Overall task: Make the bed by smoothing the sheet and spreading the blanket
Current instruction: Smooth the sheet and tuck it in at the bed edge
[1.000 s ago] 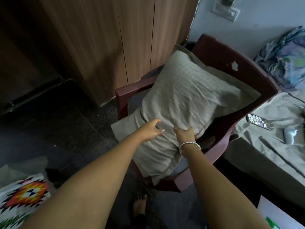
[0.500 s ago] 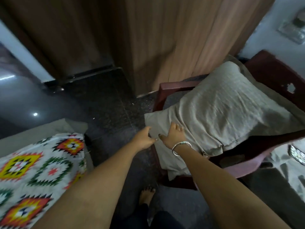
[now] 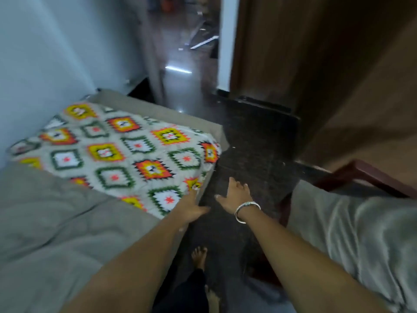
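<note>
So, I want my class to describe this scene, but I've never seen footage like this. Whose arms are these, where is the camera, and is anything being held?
The camera sits on a person's head, looking forward and down, so the two arms are the wearer's own. The left hand, fingers straight, reaches the corner of the patterned blanket lying on the bed's grey sheet; blur hides whether it touches. The right hand, with a silver bangle, is spread open over the dark floor, holding nothing. On the right, a grey pillow rests on a red-brown chair.
</note>
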Demonstrator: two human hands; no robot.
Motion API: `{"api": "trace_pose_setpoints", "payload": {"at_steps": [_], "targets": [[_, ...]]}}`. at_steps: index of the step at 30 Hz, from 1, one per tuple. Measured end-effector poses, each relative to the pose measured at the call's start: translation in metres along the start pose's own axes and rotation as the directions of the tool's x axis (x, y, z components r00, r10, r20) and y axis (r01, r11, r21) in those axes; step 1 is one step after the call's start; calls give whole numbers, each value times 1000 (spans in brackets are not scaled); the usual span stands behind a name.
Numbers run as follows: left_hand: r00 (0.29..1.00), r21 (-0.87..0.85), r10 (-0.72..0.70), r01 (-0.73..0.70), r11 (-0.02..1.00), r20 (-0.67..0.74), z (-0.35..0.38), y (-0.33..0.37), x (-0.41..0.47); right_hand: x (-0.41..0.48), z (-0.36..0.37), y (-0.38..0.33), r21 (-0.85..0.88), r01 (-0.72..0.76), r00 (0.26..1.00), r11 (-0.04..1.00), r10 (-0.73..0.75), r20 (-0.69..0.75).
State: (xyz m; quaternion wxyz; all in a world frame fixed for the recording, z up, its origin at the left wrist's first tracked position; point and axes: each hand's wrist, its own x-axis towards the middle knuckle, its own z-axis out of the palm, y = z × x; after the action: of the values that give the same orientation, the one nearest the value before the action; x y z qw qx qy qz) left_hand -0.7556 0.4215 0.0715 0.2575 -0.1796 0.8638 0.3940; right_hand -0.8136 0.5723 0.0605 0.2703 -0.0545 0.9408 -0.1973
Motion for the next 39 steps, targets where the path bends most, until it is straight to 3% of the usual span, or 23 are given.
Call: {"api": "trace_pose_setpoints", "payload": {"at_steps": [3, 6, 11, 15, 19, 23, 27, 33, 39], "targets": [[984, -113, -106, 91, 989, -143, -23, -64, -30, -9, 42, -70, -87, 196, 974, 977, -184, 131], [937, -268, -250, 183, 946, -245, -43, -123, -74, -30, 86, -135, -176, 394, 897, 902, -335, 288], [821, -469, -465, 284, 836, -332, -64, -218, -149, -68, 153, -221, -313, 634, 744, 707, -448, 495], [724, -565, -587, 330, 756, -363, -64, -289, -208, -103, 208, -281, -362, 760, 638, 540, -514, 573], [646, -612, -683, 400, 682, -340, -60, -361, -274, -148, 280, -337, -321, 815, 561, 483, -518, 646], [529, -648, -753, 424, 633, -391, -65, -431, -341, -209, 352, -383, -272, 895, 431, 353, -535, 727], [451, -752, -820, 385, 535, -353, -59, -483, -399, -264, 405, -409, -243, 930, 356, 277, -502, 788], [385, -855, -872, 295, 426, -302, -36, -519, -451, -317, 445, -437, -244, 964, 266, 109, -452, 851], [287, -912, -914, 211, 353, -288, -21, -534, -485, -358, 479, -471, -169, 983, 125, -66, -427, 895]]}}
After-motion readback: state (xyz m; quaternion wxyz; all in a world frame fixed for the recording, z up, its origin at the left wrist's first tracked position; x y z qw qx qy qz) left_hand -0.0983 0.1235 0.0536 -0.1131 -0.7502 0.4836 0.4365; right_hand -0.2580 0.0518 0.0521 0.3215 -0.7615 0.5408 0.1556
